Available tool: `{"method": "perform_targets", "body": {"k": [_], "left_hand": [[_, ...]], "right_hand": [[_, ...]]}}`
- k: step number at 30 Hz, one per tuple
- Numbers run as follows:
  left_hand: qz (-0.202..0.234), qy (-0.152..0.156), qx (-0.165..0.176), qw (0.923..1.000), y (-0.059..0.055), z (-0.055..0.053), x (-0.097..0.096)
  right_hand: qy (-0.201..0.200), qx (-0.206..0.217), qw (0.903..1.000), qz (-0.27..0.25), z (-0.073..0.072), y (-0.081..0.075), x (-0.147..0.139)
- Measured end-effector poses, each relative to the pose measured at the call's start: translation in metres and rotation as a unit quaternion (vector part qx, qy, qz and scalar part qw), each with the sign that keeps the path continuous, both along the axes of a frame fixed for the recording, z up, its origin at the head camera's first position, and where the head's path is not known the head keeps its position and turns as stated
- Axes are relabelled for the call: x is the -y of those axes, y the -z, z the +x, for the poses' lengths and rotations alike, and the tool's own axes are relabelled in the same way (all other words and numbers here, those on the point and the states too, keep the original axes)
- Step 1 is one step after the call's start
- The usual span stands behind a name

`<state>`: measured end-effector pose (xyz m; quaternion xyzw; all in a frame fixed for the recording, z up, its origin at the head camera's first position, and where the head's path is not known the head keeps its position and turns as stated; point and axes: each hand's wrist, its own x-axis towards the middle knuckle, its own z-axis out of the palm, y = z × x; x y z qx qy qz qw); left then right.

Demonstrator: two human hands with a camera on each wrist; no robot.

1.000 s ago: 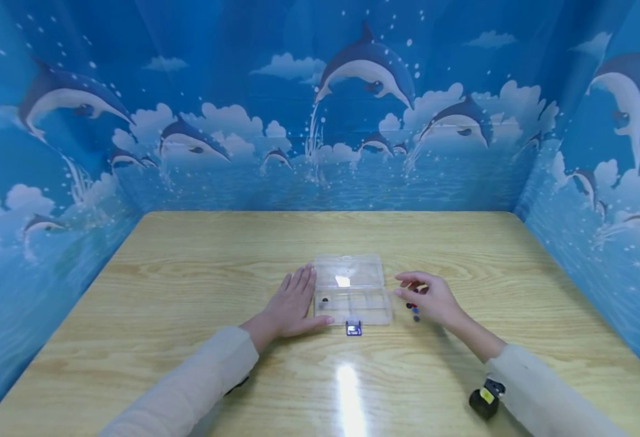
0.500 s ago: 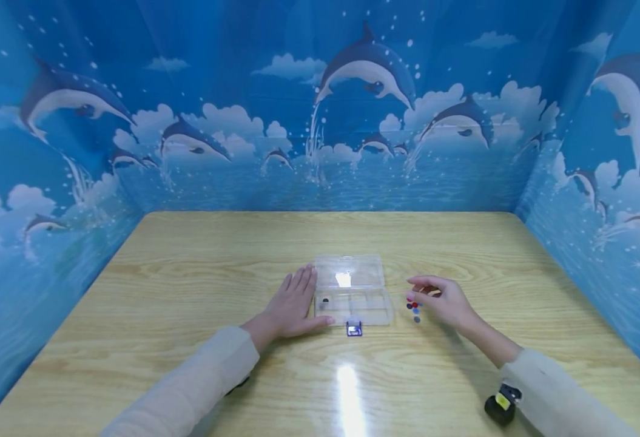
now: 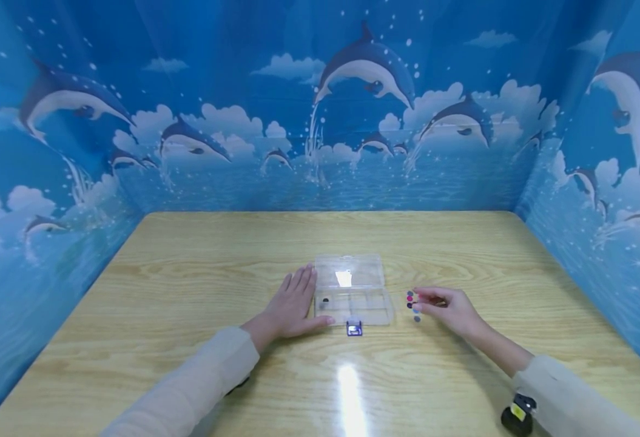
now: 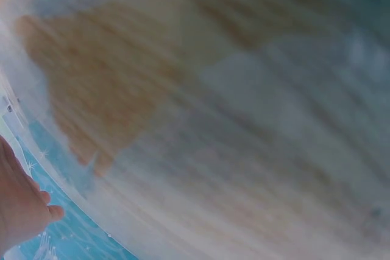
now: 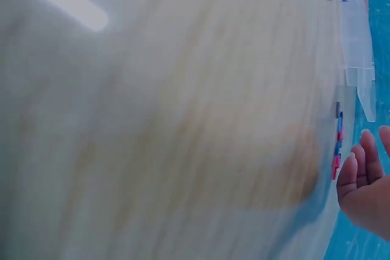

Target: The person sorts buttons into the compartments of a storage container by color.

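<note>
A clear plastic compartment box [image 3: 371, 317] lies on the table with its lid folded back and a blue-violet latch [image 3: 354, 328] at the front. One small dark disc [image 3: 326, 300] is in its left compartment. My left hand [image 3: 292, 306] lies flat along the box's left side, fingers straight, thumb at the front edge. To the right of the box lie several small round discs [image 3: 417, 318], coloured red, blue and dark. Over them hovers my right hand [image 3: 451, 309], thumb and index finger apart around the group, partly hiding it. Nothing is visibly gripped in the right wrist view.
The wood-grain table [image 3: 216, 255] stretches out on all sides of the box. A blue dolphin-print curtain [image 3: 276, 176] encloses its back and sides. A black wrist device [image 3: 518, 416] hangs under the right sleeve. Light glares on the tabletop in front of the box.
My right hand has moved right and slightly toward me, from beside the box to the right part of the discs, uncovering those on the left. My left hand and the box have stayed put.
</note>
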<state>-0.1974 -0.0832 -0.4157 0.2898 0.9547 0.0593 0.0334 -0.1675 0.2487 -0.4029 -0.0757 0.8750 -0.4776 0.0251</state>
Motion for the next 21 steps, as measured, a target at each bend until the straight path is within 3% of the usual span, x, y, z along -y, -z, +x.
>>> {"method": "perform_targets", "body": {"k": [13, 21], "left_hand": [[-0.003, -0.001, 0.001, 1.0000, -0.004, 0.001, -0.002], [-0.006, -0.005, 0.007, 0.9999, -0.003, 0.000, -0.002]], "right_hand": [[-0.021, 0.013, 0.9993, -0.027, 0.005, 0.010, -0.011], [-0.035, 0.002, 0.9994, -0.006, 0.003, 0.013, -0.014]]}}
